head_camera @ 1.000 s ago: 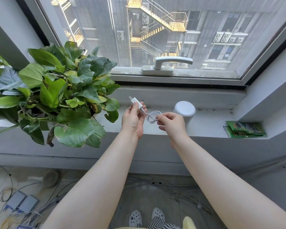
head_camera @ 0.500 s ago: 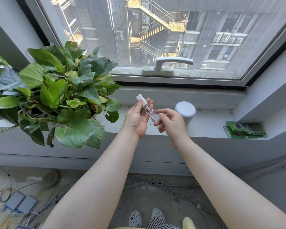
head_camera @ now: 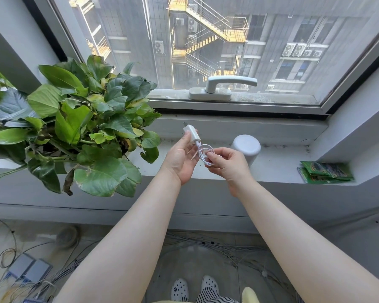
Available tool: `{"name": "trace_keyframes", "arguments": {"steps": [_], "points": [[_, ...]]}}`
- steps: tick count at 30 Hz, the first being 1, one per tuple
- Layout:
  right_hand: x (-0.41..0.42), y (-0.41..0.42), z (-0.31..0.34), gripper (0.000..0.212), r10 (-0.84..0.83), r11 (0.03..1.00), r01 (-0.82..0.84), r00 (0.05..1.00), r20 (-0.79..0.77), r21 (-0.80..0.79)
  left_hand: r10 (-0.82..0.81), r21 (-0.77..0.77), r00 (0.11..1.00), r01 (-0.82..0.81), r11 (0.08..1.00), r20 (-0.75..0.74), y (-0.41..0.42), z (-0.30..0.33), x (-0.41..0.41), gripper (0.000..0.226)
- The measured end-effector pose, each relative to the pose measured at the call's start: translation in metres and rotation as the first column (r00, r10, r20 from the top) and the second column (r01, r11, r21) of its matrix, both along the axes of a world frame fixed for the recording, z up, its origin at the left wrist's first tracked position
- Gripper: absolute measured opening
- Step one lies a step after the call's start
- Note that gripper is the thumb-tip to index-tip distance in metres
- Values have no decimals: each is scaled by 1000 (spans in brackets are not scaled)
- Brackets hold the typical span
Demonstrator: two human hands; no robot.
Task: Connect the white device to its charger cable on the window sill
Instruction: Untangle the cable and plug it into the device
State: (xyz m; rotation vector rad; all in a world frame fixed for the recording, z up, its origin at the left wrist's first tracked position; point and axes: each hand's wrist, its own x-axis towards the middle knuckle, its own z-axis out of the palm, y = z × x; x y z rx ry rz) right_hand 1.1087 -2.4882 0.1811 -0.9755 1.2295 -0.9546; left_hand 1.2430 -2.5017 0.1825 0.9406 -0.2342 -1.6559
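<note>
A white cylindrical device [head_camera: 246, 145] stands upright on the grey window sill [head_camera: 278, 169], just behind my right hand. My left hand [head_camera: 181, 157] holds a white charger plug [head_camera: 190, 133], prongs pointing up and away. From the plug a thin white cable [head_camera: 205, 153] runs in a small coil into my right hand [head_camera: 225, 164], whose fingers pinch the loops. Both hands hover over the sill's front edge, close together. The cable's free end is hidden in my right fingers.
A large leafy green plant [head_camera: 79, 127] fills the sill's left side, its leaves near my left hand. Green packets [head_camera: 325, 171] lie at the sill's right end. A white window handle [head_camera: 221, 87] sits above. Cables and boxes [head_camera: 29, 270] litter the floor below.
The hands came together half a second ago, then eased slightly apart. My left hand has tilted the plug more upright; my right fingers have shifted on the coil.
</note>
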Motion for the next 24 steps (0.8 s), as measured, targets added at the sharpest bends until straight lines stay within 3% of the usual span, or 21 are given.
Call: {"name": "trace_keyframes", "arguments": {"steps": [10,19,24], "points": [[4,0,0,6,-81,994,74,992,-101,-76,-10,23,961,4,1000,275,2,5,-9,14],[6,-5,2,13,-68,992,41,971,-231,-120,-52,-13,957,58,998,287,3,5,-7,33],[8,-8,-6,14,-48,993,3,929,-368,-121,-57,-55,927,82,995,370,2,3,-5,51]]}}
